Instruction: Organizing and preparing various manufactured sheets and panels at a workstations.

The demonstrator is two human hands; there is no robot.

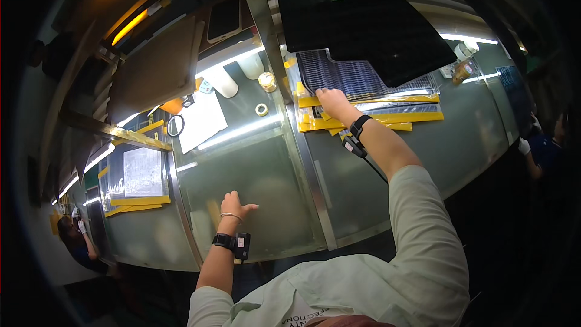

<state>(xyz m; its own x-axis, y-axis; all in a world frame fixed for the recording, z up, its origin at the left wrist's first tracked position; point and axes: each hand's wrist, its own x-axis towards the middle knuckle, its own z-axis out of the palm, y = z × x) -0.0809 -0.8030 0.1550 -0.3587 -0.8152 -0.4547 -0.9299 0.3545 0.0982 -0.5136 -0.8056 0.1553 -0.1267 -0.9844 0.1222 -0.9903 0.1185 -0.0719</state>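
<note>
Co-worker far left, by the greenish table; yellow-edged sleeve, pale sheet inside. Left hand mid-table, thumb spread wide. Tape roll, jar beyond. Right hand, fingers narrow at the striped sheet's corner, atop stacked sleeves; firmly gripped, can't tell. Bottle farther right.

Glossy plastic on a smooth top: clear-looking patterned sheets catch the light above a glass-like, green-grey table.

Yellow borders look like smooth tape; a metal strip crosses the tabletop with a dull, brushed sheen; white paper lies matt; a brown board looks flat and matt, card or wood impossible to tell; a shirt shows soft, creased, matt cloth; a slim bracelet has a metallic shine.
</note>
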